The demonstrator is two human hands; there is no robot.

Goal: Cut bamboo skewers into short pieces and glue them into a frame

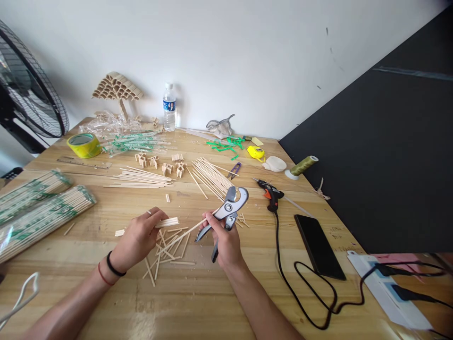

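A few short wooden sticks (169,222) are gripped in my left hand (141,238), their ends jutting out to the right past my fingers. My right hand (226,241) is closed around a grey pipe cutter (231,205) with a hooked jaw, and a long thin wooden stick (187,232) is pinched in it as well, slanting down to the left. Between my hands lies a loose pile of cut stick pieces (173,250). Beyond the cutter, long uncut sticks (212,177) are spread on the wooden table (226,302).
Bagged stick bundles (53,217) lie at left. A glue gun (271,193) with a black cord, a phone (318,245) and a power strip (389,288) are at right. Small stick assemblies (154,162), tape (84,145), a bottle (169,107) and a stick-built tree-like model (118,89) stand behind.
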